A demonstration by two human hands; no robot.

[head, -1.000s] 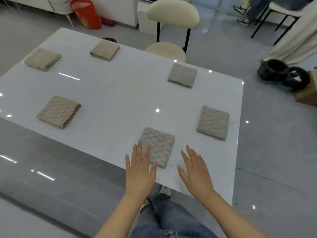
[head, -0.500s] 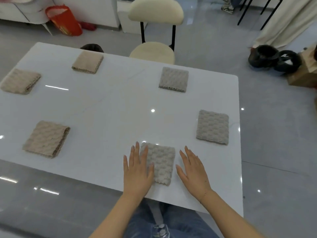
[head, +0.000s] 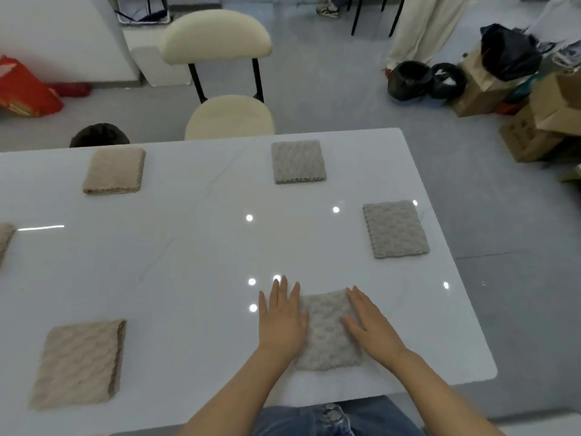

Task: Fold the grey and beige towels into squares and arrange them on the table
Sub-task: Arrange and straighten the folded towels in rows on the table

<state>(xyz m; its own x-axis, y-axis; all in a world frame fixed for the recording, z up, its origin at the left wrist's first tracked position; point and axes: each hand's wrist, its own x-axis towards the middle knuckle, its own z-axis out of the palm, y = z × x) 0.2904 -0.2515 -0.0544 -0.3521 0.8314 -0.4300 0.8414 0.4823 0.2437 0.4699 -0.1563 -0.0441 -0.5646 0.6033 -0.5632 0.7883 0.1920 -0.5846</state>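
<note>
A folded grey towel [head: 327, 332] lies near the front edge of the white table [head: 188, 253]. My left hand [head: 281, 316] rests flat on its left edge and my right hand [head: 369, 324] lies flat on its right edge, fingers straight and apart. Two more folded grey squares lie at the right [head: 395, 228] and far middle [head: 297, 161]. Folded beige squares lie at the front left [head: 80, 363] and far left [head: 114, 170]. A third beige one [head: 4, 239] is cut off by the left border.
A cream chair [head: 228, 116] stands at the table's far side. Cardboard boxes [head: 540, 121] and dark bags [head: 421, 80] crowd the floor at the right. A red bag [head: 22, 89] sits on the floor at the far left. My jeans show under the table's front edge.
Both hands have closed in on the near grey towel: the right hand, which lay on the table beside it, now rests on its right edge. The camera has swung right.
</note>
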